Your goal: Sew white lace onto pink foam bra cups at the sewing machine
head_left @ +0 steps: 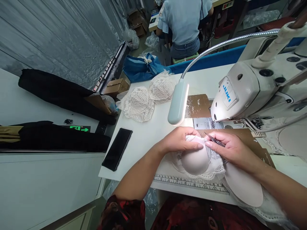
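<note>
A white lace bra with smooth padded cups (195, 159) lies at the front edge of the table, its second cup hanging over the edge at the right. My left hand (181, 140) pinches the upper edge of the near cup between thumb and fingers. Closed around small dark metal snips (216, 139), my right hand (227, 147) also holds the lace edge close to my left fingertips. The tips of the snips point up and left, just above the fabric.
A JUKI sewing machine (236, 92) stands at the right, with a lamp (178, 102) on a bent metal neck beside it. Lace pieces (139, 103) and a black phone (117, 149) lie leftward. A printed ruler (189, 184) runs along the front edge. A person (183, 22) sits beyond.
</note>
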### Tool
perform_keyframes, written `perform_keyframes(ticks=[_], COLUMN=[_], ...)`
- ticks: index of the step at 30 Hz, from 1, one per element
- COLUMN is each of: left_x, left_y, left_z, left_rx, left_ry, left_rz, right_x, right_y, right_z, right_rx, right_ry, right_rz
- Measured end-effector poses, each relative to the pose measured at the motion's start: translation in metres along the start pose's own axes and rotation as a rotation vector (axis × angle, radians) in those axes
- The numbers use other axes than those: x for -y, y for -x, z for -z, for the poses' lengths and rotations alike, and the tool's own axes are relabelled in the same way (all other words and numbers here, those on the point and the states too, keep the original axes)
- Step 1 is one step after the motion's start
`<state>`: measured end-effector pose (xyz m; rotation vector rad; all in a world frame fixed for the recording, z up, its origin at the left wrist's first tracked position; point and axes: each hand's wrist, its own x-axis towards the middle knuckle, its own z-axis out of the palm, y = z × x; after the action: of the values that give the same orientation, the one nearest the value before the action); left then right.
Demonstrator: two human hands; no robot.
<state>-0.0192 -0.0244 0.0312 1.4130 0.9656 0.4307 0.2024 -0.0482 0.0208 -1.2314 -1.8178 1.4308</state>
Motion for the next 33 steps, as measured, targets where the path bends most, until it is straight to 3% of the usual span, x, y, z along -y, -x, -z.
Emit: perform_keyframes(ticks=[5,9,17,33], left_x=[0.0,-0.001,0.003,0.001], left_y=[-0.001,-0.001,-0.005,-0.005], left_z=[-0.003,-0.006,-0.011,-0.013], left_rx=[0.051,0.017,-0.061,0.043], left_ry=[0.111,0.191,0.267,0.228], left_rz=[0.052,0.069,0.065,0.067], right_x=[-0.004,-0.011,-0.002,0.0], right_y=[0.002,0.004,0.001,-0.002], right_z=[0.002,0.011,0.016,0.005], right_rx=[-0.075,-0.032,-0.023,-0.019], right_ry=[-0.086,-0.177,0.02,0.031], right_rz=[-0.044,-0.051,-0.002,0.053])
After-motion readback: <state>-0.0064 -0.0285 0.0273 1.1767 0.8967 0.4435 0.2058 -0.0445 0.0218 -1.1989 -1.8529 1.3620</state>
